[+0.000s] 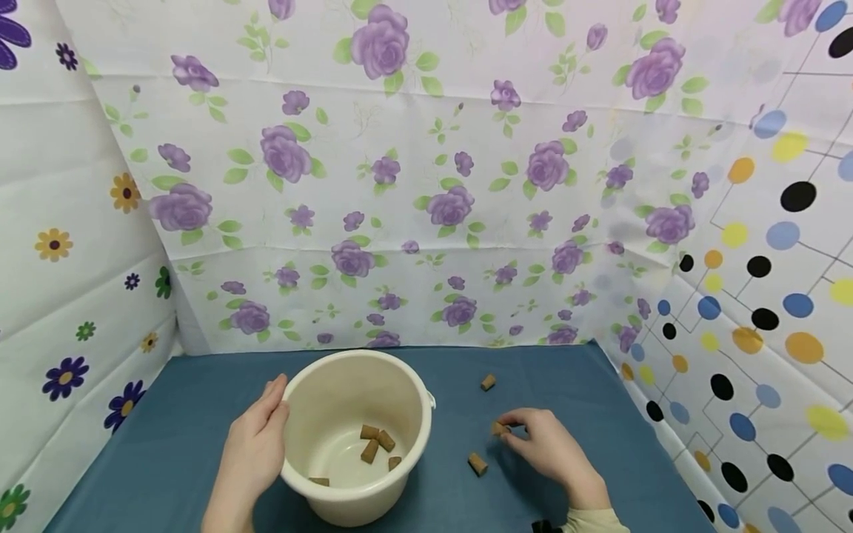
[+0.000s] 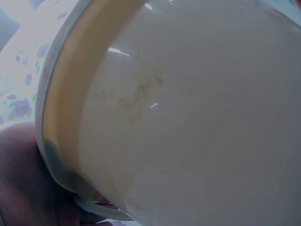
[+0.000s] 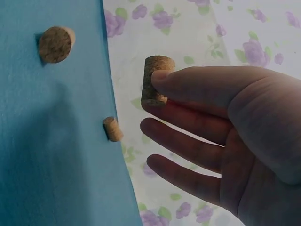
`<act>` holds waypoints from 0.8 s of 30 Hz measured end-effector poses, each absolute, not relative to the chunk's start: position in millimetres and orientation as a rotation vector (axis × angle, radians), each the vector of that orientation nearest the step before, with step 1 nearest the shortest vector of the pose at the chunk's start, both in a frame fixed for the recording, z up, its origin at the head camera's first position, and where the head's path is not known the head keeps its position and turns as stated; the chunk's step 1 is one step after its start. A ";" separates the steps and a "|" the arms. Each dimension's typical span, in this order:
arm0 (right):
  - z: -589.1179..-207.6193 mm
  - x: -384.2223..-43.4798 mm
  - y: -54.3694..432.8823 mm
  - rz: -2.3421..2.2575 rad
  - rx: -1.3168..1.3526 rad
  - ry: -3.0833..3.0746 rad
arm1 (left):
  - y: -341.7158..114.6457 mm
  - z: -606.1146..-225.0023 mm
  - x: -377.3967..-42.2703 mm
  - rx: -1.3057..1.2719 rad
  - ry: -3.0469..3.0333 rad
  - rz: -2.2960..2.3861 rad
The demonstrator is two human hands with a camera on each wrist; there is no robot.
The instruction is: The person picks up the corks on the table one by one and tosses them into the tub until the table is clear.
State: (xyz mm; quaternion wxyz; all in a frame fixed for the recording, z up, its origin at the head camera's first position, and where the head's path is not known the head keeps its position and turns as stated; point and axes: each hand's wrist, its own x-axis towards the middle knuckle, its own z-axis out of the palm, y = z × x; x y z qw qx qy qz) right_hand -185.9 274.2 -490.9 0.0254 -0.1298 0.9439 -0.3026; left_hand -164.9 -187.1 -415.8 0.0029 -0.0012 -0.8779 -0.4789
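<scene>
A cream plastic bucket [image 1: 356, 511] stands tilted on the blue cloth, its mouth turned toward the head camera. Several corks [image 1: 369, 451] lie inside on its bottom. My left hand [image 1: 252, 448] holds the bucket by its left rim; the left wrist view shows the palm against the rim [image 2: 41, 108] and fingers partly hidden near the handle [image 2: 101, 210]. To the right of the bucket, my right hand [image 1: 549, 448] pinches one cork [image 3: 156, 89] between thumb and forefinger, raised over the cloth, with the other fingers spread below it.
Two loose corks lie on the blue cloth [image 1: 640, 474]: a nearer cork [image 1: 477, 464] between bucket and right hand, and a farther cork [image 1: 489, 382] beyond that hand. Behind hangs a purple-rose sheet [image 1: 413, 185], with a dotted sheet [image 1: 766, 296] on the right and a flowered one [image 1: 67, 296] on the left.
</scene>
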 end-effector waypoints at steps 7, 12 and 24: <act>-480.1 -179.4 266.3 -1.010 -0.438 2.972 | -187.8 -417.4 -163.1 -0.033 -2.731 -1.506; -474.4 -173.9 261.2 -1.022 -0.444 3.001 | -188.1 -418.0 -163.2 -0.030 -2.736 -1.494; -459.0 -164.6 251.7 -1.060 -0.477 3.142 | -188.6 -418.5 -164.6 -0.021 -2.740 -1.485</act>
